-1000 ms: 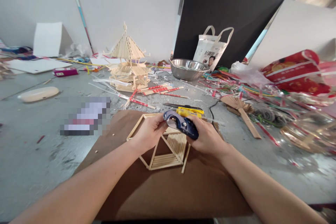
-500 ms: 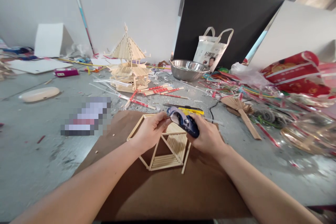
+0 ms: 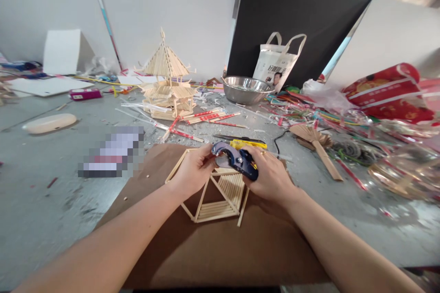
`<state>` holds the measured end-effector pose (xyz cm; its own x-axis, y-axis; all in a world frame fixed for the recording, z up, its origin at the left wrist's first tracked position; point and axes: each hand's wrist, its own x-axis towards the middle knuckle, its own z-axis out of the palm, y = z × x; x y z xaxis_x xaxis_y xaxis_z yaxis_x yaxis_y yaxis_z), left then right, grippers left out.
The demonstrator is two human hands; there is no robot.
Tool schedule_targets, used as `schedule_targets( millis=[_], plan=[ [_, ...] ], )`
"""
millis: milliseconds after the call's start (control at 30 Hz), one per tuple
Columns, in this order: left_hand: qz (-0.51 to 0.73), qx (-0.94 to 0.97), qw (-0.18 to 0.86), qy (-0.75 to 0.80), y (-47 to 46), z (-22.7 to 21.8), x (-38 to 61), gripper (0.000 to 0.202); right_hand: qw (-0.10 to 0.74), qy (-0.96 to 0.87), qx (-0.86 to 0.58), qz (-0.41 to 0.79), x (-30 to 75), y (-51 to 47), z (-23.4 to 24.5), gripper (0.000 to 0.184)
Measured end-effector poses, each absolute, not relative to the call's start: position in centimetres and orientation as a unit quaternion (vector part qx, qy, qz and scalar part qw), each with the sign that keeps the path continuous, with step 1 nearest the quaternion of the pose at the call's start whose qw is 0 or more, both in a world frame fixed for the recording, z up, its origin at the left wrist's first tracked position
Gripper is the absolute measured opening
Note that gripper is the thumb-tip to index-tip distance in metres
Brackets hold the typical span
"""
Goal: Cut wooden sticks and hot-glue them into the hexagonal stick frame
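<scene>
My right hand [image 3: 270, 171] is wrapped round a dark blue hand cutter [image 3: 245, 165] with a curved metal jaw, which looks like a pipe cutter. The jaw points left, towards my left hand [image 3: 194, 169]. That hand is closed in a pinch right at the jaw's tip; what lies between its fingertips is hidden. Below both hands, a six-sided frame of pale wooden sticks [image 3: 217, 214] rests on a brown sheet [image 3: 206, 256]. Rows of sticks fill parts of the frame. A loose stick [image 3: 243, 208] lies along its right side, under my right hand.
Behind the sheet lie a yellow utility knife [image 3: 249, 144] and red-wrapped chopsticks [image 3: 206, 116]. A stick-built pavilion [image 3: 168, 80] and a metal bowl [image 3: 245, 91] stand farther back. A phone [image 3: 112, 151] is at left; a paper fan-like piece [image 3: 318, 146] and plastic clutter are at right.
The cutter's jaws look wider apart now, and the cutter has shifted slightly left. My left hand has moved a little left, still pinched. The stick frame stays in place.
</scene>
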<state>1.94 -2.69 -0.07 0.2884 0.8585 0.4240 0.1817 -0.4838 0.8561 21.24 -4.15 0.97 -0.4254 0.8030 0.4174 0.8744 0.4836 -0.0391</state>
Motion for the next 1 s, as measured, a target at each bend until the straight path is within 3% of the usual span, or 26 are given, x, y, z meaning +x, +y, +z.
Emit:
schedule_targets(
  millis=[1000],
  plan=[
    [0.460,0.733,0.304,0.398,-2.89,0.15,1.75,0.005,0.177,-0.842,-0.504,-0.079,21.26,-4.12,1.03,0.046]
  ],
)
